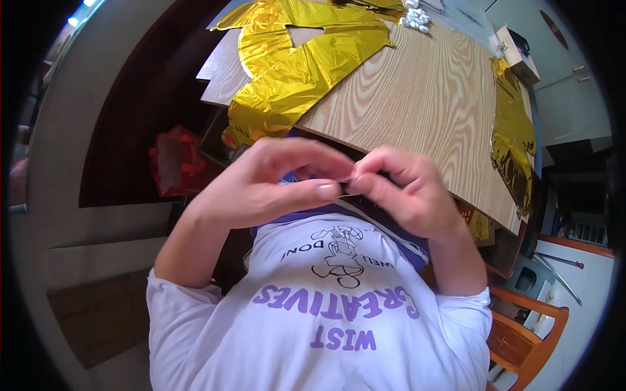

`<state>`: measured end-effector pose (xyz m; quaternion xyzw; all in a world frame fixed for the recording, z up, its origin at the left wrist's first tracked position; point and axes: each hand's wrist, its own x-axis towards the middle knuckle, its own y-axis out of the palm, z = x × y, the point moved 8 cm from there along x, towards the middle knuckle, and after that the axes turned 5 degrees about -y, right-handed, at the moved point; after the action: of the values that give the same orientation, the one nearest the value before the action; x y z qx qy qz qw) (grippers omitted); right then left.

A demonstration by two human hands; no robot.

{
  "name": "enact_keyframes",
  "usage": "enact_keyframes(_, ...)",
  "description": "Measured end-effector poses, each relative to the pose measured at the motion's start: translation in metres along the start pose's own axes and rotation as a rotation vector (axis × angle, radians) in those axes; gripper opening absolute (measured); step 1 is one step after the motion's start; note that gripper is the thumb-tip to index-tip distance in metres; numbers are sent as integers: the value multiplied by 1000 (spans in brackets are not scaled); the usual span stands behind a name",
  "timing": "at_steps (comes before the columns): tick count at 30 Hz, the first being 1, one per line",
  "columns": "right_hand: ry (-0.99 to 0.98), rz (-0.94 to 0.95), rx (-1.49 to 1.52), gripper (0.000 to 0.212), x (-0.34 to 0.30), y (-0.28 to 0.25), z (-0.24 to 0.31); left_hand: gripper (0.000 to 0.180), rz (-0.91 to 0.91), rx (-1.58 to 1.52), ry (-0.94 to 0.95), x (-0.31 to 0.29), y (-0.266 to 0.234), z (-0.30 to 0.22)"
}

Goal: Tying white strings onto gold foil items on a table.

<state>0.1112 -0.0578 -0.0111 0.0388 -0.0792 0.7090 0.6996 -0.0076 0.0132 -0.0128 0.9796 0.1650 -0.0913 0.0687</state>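
Both hands are together in front of my chest, just off the table's near edge. My left hand (pixel 267 176) is curved, its thumb and fingers closing toward a small thin strip (pixel 347 193) that looks clear or pale. My right hand (pixel 404 189) pinches the same strip between thumb and forefinger. The fingers hide most of it, so its kind does not show. Beyond my left hand, a flat gold foil balloon (pixel 319 62) with a cut-out hole lies creased across the table (pixel 417 98), one end at the near edge.
A second gold foil piece (pixel 512 133) drapes over the table's right edge. Small white pieces (pixel 415 18) lie in a pile at the far side, near more gold foil (pixel 375 8). A red bag (pixel 176 159) is at left; a wooden chair (pixel 525 339) stands at lower right.
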Motion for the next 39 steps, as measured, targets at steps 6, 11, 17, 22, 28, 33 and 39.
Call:
enact_keyframes(6,-85,-150,47,13,3,-45,72,18,-25,401,83,26,34,-87)
enact_keyframes(11,-182,-39,179,18,-6,-78,112,11,-96,538,553,38,48,-153)
enact_keyframes(17,-361,-191,181,48,-7,-80,131,22,-159,959,795,30,80,-192)
enact_keyframes(22,-208,62,580,46,-6,-57,92,13,-160,974,833,30,72,-171)
enact_keyframes(28,-112,-178,46,24,-26,-64,82,6,-187,987,845,22,56,-156)
enact_keyframes(33,-47,-259,-57,20,-36,-71,73,19,-153,906,785,26,47,-147)
enact_keyframes(39,-511,-305,255,7,-75,-111,116,76,269,519,344,44,66,-68)
